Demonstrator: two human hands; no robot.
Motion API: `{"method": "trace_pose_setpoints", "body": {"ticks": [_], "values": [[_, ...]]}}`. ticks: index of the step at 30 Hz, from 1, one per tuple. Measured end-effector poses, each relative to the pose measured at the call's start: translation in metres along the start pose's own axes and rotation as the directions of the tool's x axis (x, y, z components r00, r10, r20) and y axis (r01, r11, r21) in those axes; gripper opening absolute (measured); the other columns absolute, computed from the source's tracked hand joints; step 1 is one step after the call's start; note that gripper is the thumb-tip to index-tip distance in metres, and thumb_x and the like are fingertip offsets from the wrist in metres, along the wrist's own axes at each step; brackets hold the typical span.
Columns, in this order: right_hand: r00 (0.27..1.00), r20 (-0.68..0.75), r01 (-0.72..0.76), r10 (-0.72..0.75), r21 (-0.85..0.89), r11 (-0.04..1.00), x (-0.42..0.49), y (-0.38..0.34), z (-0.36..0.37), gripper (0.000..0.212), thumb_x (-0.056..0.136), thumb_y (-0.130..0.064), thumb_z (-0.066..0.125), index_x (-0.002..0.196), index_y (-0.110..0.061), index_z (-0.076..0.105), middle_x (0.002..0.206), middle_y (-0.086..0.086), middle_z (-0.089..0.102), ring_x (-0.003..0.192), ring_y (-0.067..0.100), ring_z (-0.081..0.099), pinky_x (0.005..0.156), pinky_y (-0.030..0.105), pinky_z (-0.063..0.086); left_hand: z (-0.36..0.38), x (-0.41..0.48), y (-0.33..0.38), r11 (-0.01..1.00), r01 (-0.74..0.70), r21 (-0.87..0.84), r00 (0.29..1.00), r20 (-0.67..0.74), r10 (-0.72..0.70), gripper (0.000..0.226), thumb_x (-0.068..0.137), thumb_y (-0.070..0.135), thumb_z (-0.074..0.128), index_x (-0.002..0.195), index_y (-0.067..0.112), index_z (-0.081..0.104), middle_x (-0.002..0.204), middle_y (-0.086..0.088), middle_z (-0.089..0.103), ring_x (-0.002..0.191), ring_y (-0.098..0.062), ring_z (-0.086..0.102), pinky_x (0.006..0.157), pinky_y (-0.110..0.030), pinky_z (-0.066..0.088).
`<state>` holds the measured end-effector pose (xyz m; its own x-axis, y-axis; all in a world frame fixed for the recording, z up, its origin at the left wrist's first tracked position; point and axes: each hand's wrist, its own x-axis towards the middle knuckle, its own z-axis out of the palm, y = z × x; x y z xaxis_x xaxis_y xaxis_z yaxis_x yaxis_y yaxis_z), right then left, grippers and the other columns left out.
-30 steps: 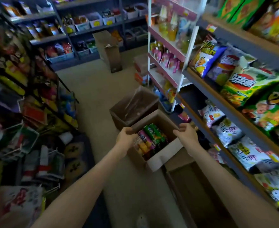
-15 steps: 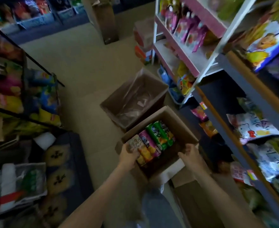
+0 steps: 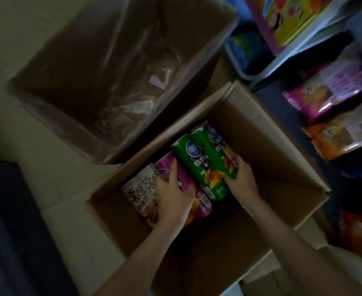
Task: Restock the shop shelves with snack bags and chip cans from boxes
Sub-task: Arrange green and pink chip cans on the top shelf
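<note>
Your right hand [image 3: 239, 178] is curled round a green can [image 3: 215, 154] lying in the box [image 3: 271, 146]; your left hand [image 3: 173, 193] clasps the pink can [image 3: 197, 201] beside it. Lift both straight up without squeezing, so neither snags its neighbours or dents.

A blue bin [image 3: 246, 52] stands on beige floor [image 3: 15, 30].

Inside the open brown cardboard box [image 3: 282, 135], bare floor lies right of the lying green chip cans [image 3: 197, 163]; tall walls hem it.
</note>
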<state>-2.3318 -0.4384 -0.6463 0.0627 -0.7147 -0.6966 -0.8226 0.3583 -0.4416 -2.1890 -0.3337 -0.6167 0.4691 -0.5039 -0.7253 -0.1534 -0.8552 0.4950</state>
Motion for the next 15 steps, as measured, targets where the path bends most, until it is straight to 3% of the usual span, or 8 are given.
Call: {"method": "trace_pose_setpoints", "body": {"ticks": [4, 6, 9, 13, 15], "values": [[0.998, 0.052, 0.042, -0.040, -0.026, 0.999, 0.060, 0.008, 0.023, 0.087, 0.082, -0.018, 0.073, 0.152, -0.019, 0.021, 0.147, 0.008, 0.038, 0.136, 0.028, 0.037, 0.112, 0.049, 0.033, 0.027, 0.031, -0.009, 0.994, 0.011, 0.113, 0.997, -0.073, -0.003, 0.090, 0.089, 0.047, 0.064, 0.153, 0.044, 0.001, 0.150, -0.013, 0.005, 0.140, -0.032, 0.018, 0.114, -0.038, 0.026], [0.991, 0.126, 0.055, -0.050, -0.035, 0.998, 0.072, 0.005, 0.026, 0.090, 0.084, -0.016, 0.071, 0.153, -0.024, 0.015, 0.145, 0.003, 0.039, 0.133, 0.023, 0.040, 0.112, 0.040, 0.033, 0.035, 0.036, -0.009, 0.978, 0.053, 0.200, 0.993, -0.113, -0.031, 0.092, 0.087, 0.054, 0.062, 0.153, 0.044, -0.001, 0.149, -0.014, 0.005, 0.138, -0.033, 0.017, 0.113, -0.041, 0.026], [0.979, 0.199, 0.057, -0.042, -0.068, 0.996, 0.081, 0.009, 0.022, 0.084, 0.084, -0.013, 0.071, 0.151, -0.026, 0.022, 0.131, -0.006, 0.043, 0.123, 0.013, 0.042, 0.101, 0.027, 0.031, 0.044, 0.036, -0.010, 0.963, 0.018, 0.269, 0.985, -0.170, 0.029, 0.089, 0.086, 0.056, 0.062, 0.153, 0.044, 0.005, 0.141, -0.013, 0.016, 0.129, -0.028, 0.025, 0.109, -0.040, 0.030], [0.987, 0.129, 0.117, -0.095, -0.169, 0.979, 0.070, 0.008, 0.011, 0.085, 0.078, -0.021, 0.075, 0.149, -0.025, 0.029, 0.142, 0.006, 0.045, 0.130, 0.027, 0.044, 0.107, 0.046, 0.039, 0.046, 0.035, -0.007, 0.992, -0.086, 0.094, 0.978, -0.183, 0.102, 0.079, 0.086, 0.043, 0.068, 0.152, 0.038, 0.024, 0.124, -0.005, 0.027, 0.111, -0.015, 0.029, 0.101, -0.028, 0.033], [0.996, 0.043, 0.090, -0.084, -0.154, 0.984, 0.054, 0.006, 0.004, 0.082, 0.080, -0.021, 0.073, 0.149, -0.021, 0.030, 0.141, 0.011, 0.044, 0.128, 0.029, 0.045, 0.105, 0.045, 0.041, 0.039, 0.033, 0.000, 0.991, -0.117, -0.071, 0.990, -0.090, 0.111, 0.071, 0.090, 0.035, 0.066, 0.150, 0.037, 0.029, 0.118, 0.002, 0.035, 0.108, -0.010, 0.039, 0.096, -0.023, 0.038]]}}
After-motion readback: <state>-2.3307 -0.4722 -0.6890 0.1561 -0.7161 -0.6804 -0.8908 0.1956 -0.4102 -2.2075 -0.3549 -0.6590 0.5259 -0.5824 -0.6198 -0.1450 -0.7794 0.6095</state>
